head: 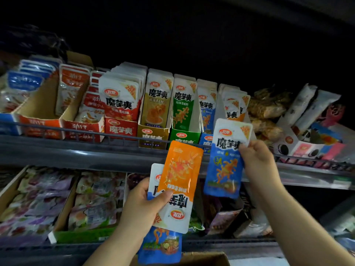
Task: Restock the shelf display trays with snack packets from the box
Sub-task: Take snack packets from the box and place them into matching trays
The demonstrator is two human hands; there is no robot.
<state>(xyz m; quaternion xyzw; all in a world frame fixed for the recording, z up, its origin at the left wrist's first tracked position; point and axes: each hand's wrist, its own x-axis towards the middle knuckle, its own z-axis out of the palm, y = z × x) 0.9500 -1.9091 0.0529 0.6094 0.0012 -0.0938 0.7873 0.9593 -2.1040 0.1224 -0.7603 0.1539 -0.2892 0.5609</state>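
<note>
While the upper shelf (76, 148) spans your view with its row of display trays (182, 137) holding packets, the cardboard box (207, 259) shows only a corner at the bottom edge. Your left hand (142, 206) has its grip curled round two packets: an orange packet (182, 169), upside down, over a lower blue packet (161, 244). Your right hand (257, 160) pinches an upright blue packet (222, 166) by its edge, just in front of the blue tray (205, 140).

head cam: worn, wide-angle | faces forward onto shelf (57, 150) | close | one view only
</note>
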